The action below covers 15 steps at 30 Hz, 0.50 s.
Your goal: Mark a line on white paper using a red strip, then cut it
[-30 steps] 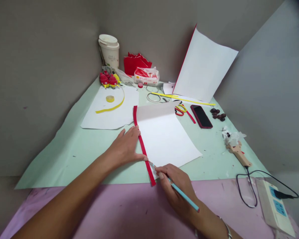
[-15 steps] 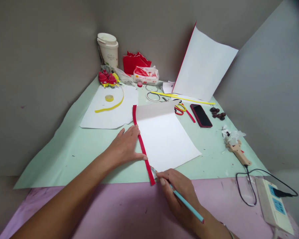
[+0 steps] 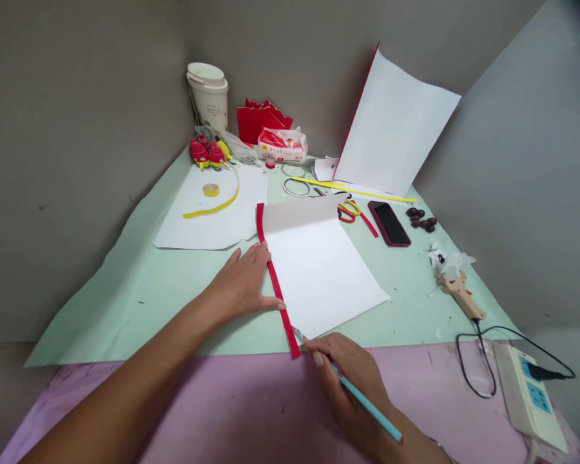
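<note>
Strip [image 3: 290, 332] is laid along left edge of sheet [image 3: 323, 270], long axis near-to-far; pressed by spread left hand [image 3: 244, 277]. Pencil [image 3: 370, 406] is clamped in right hand [image 3: 348, 380], tip beside strip's near end.

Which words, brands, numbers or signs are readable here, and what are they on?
No text reads clearly.
White lidded cup: lettering too small to read.
Red-and-white soft pack: printed characters, too blurred to read.
Small white paper at the back: a dark mark, too small to make out.
Blue pen-like tool in the right hand: no lettering legible.
</note>
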Each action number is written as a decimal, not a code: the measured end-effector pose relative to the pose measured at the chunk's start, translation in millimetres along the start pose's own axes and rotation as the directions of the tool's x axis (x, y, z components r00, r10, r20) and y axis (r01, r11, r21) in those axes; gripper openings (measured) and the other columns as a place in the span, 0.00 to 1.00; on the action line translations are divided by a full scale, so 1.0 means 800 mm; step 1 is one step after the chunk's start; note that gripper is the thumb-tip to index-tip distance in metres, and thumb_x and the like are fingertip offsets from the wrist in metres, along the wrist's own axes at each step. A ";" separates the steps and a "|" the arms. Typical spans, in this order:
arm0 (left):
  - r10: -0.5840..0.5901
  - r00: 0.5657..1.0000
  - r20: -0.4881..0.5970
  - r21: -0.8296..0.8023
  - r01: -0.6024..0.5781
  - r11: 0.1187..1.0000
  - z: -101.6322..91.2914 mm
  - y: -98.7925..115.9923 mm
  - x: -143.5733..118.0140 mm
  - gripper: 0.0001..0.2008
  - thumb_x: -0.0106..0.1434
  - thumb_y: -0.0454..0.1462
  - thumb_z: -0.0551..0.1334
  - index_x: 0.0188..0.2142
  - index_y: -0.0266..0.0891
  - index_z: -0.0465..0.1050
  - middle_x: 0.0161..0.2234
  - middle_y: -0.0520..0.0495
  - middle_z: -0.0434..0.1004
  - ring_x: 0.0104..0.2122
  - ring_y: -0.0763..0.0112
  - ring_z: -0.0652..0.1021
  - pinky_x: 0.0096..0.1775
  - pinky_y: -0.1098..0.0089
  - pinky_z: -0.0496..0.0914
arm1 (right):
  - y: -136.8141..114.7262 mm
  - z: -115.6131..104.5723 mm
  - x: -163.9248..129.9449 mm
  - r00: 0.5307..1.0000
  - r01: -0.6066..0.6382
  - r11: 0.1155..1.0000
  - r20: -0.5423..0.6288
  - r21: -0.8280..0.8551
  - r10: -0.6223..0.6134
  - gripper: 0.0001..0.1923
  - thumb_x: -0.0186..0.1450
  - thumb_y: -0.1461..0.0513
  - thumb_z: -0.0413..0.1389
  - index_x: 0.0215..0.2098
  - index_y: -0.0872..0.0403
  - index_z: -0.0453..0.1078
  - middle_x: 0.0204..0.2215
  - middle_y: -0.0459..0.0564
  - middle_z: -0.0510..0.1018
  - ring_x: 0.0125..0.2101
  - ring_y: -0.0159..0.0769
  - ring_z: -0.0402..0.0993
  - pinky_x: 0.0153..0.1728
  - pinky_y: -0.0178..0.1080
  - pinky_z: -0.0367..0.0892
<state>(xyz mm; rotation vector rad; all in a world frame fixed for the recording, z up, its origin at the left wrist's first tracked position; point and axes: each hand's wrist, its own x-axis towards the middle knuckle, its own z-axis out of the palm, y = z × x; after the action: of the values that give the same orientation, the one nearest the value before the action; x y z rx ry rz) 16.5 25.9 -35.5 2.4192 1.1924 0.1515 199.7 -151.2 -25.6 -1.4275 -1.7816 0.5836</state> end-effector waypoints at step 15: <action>0.020 1.000 -0.010 0.054 -0.019 0.998 -0.003 0.003 -0.001 0.47 0.46 0.60 0.65 0.59 0.38 0.57 0.65 0.33 0.55 0.64 0.47 0.56 0.61 0.49 0.50 | 0.027 0.025 0.003 0.944 0.327 0.914 0.130 -0.240 -0.304 0.07 0.66 0.67 0.54 0.42 0.52 0.66 0.45 0.53 0.79 0.48 0.43 0.73 0.47 0.48 0.68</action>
<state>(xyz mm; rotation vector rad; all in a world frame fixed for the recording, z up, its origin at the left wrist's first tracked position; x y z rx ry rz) 17.1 25.0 -32.4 2.4805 1.1919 0.1392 196.4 -140.7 -53.1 -1.2540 -2.1693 0.2537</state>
